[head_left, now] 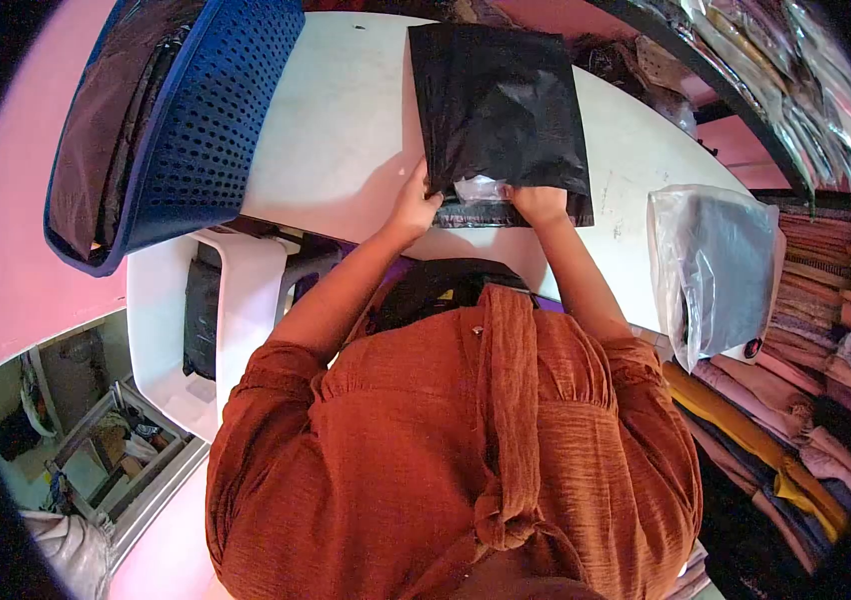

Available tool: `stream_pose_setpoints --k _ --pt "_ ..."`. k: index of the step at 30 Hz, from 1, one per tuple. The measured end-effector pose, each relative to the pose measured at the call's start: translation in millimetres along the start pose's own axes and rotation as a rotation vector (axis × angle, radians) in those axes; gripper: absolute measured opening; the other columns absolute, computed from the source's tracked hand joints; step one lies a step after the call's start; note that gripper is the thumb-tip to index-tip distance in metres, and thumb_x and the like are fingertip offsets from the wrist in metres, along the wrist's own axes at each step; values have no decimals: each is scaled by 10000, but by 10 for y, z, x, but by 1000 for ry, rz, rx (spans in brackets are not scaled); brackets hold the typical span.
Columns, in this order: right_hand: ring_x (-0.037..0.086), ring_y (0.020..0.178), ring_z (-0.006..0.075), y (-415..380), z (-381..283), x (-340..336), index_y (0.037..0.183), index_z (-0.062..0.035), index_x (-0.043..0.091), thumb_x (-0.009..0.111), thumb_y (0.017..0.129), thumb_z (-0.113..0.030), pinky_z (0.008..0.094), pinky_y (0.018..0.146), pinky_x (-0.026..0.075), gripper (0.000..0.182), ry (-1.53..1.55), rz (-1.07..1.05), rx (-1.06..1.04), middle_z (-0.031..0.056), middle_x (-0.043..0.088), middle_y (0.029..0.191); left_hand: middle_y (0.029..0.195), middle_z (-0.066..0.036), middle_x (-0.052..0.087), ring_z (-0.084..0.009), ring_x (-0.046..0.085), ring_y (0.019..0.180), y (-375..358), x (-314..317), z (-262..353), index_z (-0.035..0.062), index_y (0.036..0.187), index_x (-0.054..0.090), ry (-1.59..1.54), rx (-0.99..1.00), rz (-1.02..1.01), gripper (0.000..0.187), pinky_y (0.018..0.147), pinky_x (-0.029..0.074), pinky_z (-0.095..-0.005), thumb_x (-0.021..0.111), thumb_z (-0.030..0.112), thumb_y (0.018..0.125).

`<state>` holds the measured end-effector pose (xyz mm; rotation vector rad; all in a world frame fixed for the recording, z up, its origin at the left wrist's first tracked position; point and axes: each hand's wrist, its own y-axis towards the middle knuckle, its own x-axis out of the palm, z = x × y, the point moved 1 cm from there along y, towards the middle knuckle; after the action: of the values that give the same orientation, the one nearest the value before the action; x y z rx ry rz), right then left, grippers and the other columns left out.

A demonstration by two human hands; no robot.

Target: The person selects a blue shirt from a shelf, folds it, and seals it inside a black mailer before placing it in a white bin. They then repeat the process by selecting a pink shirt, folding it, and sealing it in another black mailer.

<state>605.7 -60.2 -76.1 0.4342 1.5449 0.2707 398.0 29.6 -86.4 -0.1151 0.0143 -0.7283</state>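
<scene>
A black plastic mailing bag (506, 105) lies flat on the white table (331, 110), its near end toward me. In its mouth a piece of clear, shiny plastic (481, 188) shows; the rest of whatever lies inside is hidden. My left hand (413, 208) is closed on the bag's near left corner, thumb on top. At the near right side, my right hand (542, 204) grips the edge of the mouth, its fingertips partly covered by the black plastic beside the clear piece.
To the left, a blue perforated basket (206, 130) holds stacked black bags. A clear-wrapped grey packet (726, 270) rests on the table's right end. Folded fabrics (816, 290) are stacked at the right, with plastic-wrapped items (776, 80) above. A white plastic chair (246, 290) stands at the left.
</scene>
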Motion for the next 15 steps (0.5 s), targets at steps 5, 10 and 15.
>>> stream_pose_setpoints --k 5,10,15 --pt "536 1078 396 88 -100 -182 1191 -73 576 642 742 -412 508 951 400 567 11 -8 40 218 570 1160 1313 -118 472 -220 465 1213 34 -109 84 40 1432 239 17 -50 43 755 1013 355 -306 505 -180 760" --pt "630 668 348 -162 9 -374 960 -89 661 618 828 -353 422 595 508 299 378 -206 15 186 639 777 1306 -203 454 -342 483 1199 -181 -197 389 67 1419 256 302 52 155 763 994 389 -365 513 -132 730" --pt "624 632 338 -238 78 -122 891 -80 662 650 812 -343 420 569 504 275 320 -198 37 162 622 688 1248 -197 456 -377 477 1168 -232 -196 384 98 1260 505 696 413 151 593 961 411 -437 547 -89 698"
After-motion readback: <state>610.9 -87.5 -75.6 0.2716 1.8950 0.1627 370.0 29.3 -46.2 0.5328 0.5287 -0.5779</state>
